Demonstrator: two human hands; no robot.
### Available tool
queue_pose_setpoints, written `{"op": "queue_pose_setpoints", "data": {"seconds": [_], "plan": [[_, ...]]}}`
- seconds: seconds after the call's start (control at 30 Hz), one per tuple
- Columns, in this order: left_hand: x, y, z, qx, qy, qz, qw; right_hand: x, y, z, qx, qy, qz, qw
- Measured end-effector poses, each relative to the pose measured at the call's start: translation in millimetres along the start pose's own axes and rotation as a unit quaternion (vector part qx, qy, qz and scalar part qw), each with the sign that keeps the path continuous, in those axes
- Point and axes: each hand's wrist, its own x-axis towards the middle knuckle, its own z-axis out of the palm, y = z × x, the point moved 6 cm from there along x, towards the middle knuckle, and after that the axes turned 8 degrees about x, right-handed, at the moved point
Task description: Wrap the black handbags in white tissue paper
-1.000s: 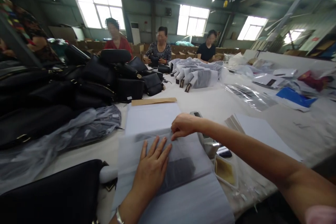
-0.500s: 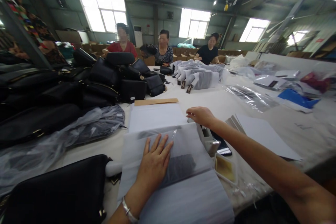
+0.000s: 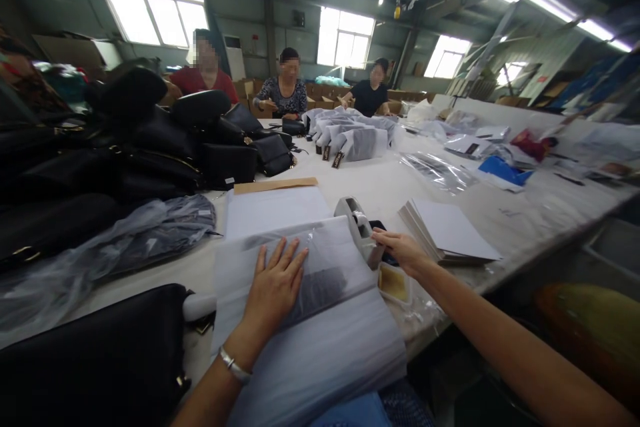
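My left hand [image 3: 275, 280] lies flat with fingers spread on white tissue paper [image 3: 345, 347]. A dark flat item [image 3: 323, 287] shows through the folded paper; its kind is hidden. My right hand [image 3: 405, 252] is at the near end of a grey tape dispenser [image 3: 367, 247], thumb and fingertips pinched together. Whatever is between those fingertips is too small to make out. Beside the dispenser sits a small clear tray [image 3: 394, 282] with something yellowish in it. Above the tissue lies a stack of white sheets [image 3: 275, 210] with a brown strip along its far edge.
A black handbag [image 3: 100, 353] lies at the near left, with black bags [image 3: 165, 140] piled behind it. Paper-wrapped items with tags [image 3: 367, 143] stand farther back. White boards [image 3: 455, 230] are stacked at right, near clear plastic bags [image 3: 435, 170]. Three people sit across the table.
My right hand has moved back toward me, from beyond the dispenser to its near end. The left hand stays on the tissue paper. The camera view has turned to the right.
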Motion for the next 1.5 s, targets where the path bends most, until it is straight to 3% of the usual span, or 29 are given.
{"op": "queue_pose_setpoints", "data": {"seconds": [0.23, 0.37, 0.47, 0.57, 0.67, 0.8, 0.93, 1.07, 1.23, 1.37, 1.5], "plan": [[0, 1, -2.9, 0.001, 0.0, -0.002, 1.0, -47, -22, -1, 0.041, 0.063, -0.109, 0.991], [0, 0, -3.7, -0.003, 0.009, -0.002, 1.0, -70, 5, -4, 0.103, 0.055, -0.014, 0.993], [0, 0, -4.1, -0.005, 0.01, -0.001, 1.0, -70, 26, -10, 0.112, 0.045, 0.042, 0.992], [1, -1, -4.8, -0.006, 0.011, -0.004, 1.0, -58, 35, -21, 0.057, 0.041, 0.024, 0.997], [1, -1, -5.1, -0.01, 0.003, -0.011, 1.0, -46, 31, -34, -0.104, 0.044, -0.044, 0.993], [3, -6, -6.9, -0.037, -0.009, -0.024, 0.999, -49, 5, -44, -0.347, 0.017, -0.179, 0.921], [5, -25, -10.5, -0.096, 0.001, -0.046, 0.994, -68, -37, -33, -0.462, -0.081, -0.316, 0.825], [3, -54, -9.6, -0.137, 0.009, -0.09, 0.986, -78, -76, 8, -0.495, -0.204, -0.387, 0.751], [-2, -78, -4.2, -0.125, 0.022, -0.134, 0.983, -91, -113, 103, -0.42, -0.36, -0.464, 0.692], [-5, -89, 1.7, -0.186, 0.035, -0.167, 0.968, -98, -123, 185, -0.32, -0.509, -0.413, 0.684], [-7, -96, 2.1, -0.266, 0.056, -0.197, 0.942, -79, -110, 247, -0.283, -0.606, -0.312, 0.675]]}}
